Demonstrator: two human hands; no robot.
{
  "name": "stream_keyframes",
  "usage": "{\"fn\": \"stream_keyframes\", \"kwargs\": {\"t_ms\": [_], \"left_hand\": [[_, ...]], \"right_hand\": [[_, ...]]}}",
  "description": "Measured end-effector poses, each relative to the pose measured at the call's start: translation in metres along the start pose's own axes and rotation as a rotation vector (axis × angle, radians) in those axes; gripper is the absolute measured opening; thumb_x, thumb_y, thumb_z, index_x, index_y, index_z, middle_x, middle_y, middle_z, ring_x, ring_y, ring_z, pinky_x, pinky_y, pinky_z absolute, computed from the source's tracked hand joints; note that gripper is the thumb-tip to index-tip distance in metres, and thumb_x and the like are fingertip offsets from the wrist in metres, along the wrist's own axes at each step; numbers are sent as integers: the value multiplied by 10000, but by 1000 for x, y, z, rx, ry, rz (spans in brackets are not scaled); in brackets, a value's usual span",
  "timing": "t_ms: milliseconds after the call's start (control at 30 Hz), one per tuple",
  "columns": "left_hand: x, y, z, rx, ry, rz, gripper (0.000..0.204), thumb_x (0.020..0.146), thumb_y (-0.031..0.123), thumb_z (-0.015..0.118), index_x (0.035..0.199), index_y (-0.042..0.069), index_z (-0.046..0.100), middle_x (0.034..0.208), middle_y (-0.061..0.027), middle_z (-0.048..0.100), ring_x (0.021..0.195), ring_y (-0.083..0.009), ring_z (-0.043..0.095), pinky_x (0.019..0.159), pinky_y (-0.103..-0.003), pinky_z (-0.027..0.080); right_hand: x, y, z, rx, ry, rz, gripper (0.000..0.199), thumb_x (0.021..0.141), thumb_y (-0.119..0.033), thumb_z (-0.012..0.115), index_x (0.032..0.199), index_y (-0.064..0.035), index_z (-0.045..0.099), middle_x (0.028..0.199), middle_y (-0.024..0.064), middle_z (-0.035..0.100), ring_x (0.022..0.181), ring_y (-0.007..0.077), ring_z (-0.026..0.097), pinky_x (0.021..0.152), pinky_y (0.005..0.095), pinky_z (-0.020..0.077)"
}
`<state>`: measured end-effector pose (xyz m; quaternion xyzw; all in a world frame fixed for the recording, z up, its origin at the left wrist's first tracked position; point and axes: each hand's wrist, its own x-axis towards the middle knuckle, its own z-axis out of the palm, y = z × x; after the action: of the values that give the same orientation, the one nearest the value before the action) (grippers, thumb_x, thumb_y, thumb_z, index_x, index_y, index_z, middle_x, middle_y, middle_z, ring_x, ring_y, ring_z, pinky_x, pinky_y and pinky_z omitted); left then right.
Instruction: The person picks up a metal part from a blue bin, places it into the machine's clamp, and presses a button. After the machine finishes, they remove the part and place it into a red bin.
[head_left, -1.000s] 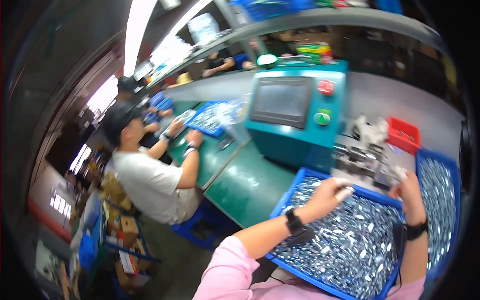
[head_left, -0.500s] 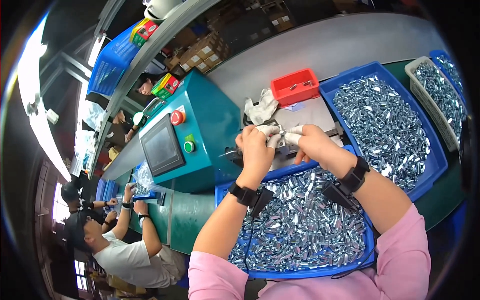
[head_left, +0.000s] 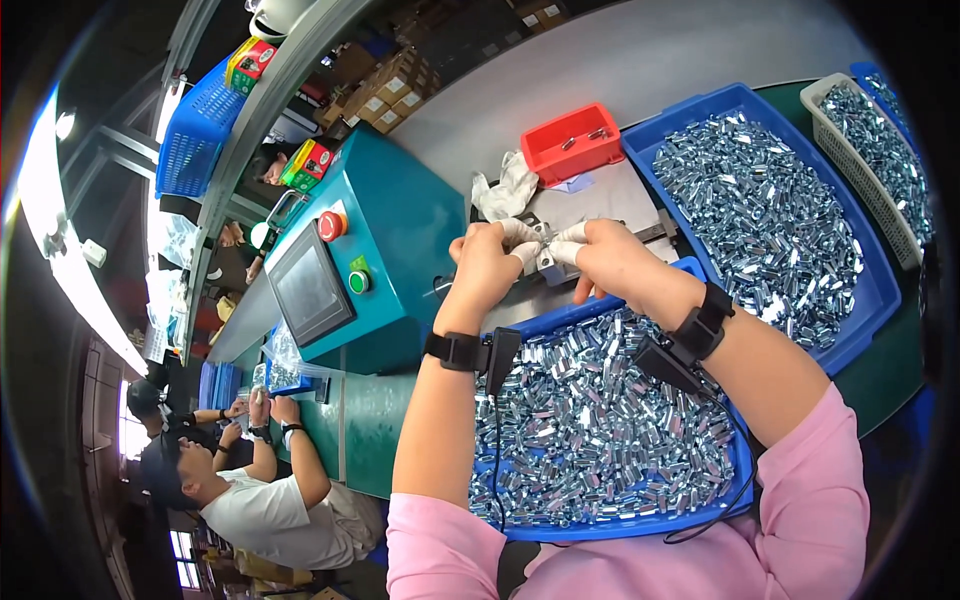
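Observation:
My left hand (head_left: 486, 264) and my right hand (head_left: 628, 262) meet over a metal fixture (head_left: 553, 270) beside the teal machine. White coverings wrap the thumb and fingertips of both. Each hand is closed in a pinch, the fingertips almost touching around a small shiny metal part (head_left: 543, 236); the fingers hide most of it. Just below the hands lies a blue tray (head_left: 743, 475) heaped with small silvery hexagonal metal sleeves (head_left: 610, 430). A crumpled white glove (head_left: 506, 188) rests behind my left hand.
Beyond the fixture stands a red bin (head_left: 572, 165) with a few metal pieces. A second full blue tray (head_left: 885, 300) and a pale basket (head_left: 870, 165) are at right. The teal machine (head_left: 390, 215) with its screen (head_left: 310, 287) stands at left; a co-worker (head_left: 270, 510) sits farther left.
The view has shifted slightly, so most things sit a little higher and further left. My hands stay pinched together over the fixture, with the fingertips slightly closer.

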<state>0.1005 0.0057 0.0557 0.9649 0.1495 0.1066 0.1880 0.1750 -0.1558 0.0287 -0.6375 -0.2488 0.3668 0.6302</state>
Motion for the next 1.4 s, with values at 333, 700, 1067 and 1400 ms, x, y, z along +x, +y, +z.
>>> {"fn": "stream_keyframes", "kwargs": {"t_ms": [333,700,1067,1400], "left_hand": [[-92,10,17,4,-3,48,172,769,131,683,907,30,664,798,-149,638,693,-265,596,649,-337,468],[-131,-25,31,-266,-149,-127,221,730,79,684,913,11,580,772,-70,609,680,-164,578,654,-286,477],[-129,-21,24,-391,-102,-96,166,738,115,718,797,23,593,735,-21,604,648,-98,532,581,-230,414],[-130,-23,23,-384,4,-56,112,761,95,701,807,19,633,737,-25,625,665,-83,537,595,-232,432]], "right_hand": [[-6,-5,3,-165,-12,83,302,836,-238,561,949,34,621,645,104,598,472,180,599,444,286,427],[-6,12,14,-23,-150,62,297,876,-144,548,1140,-19,603,638,44,582,409,100,492,407,221,371],[-2,19,13,58,-200,108,360,867,-112,556,1220,-44,558,674,27,581,437,88,508,408,203,368],[-9,13,23,-162,-135,-47,363,858,-141,577,1200,-22,560,695,54,598,456,100,534,441,238,427]]}}
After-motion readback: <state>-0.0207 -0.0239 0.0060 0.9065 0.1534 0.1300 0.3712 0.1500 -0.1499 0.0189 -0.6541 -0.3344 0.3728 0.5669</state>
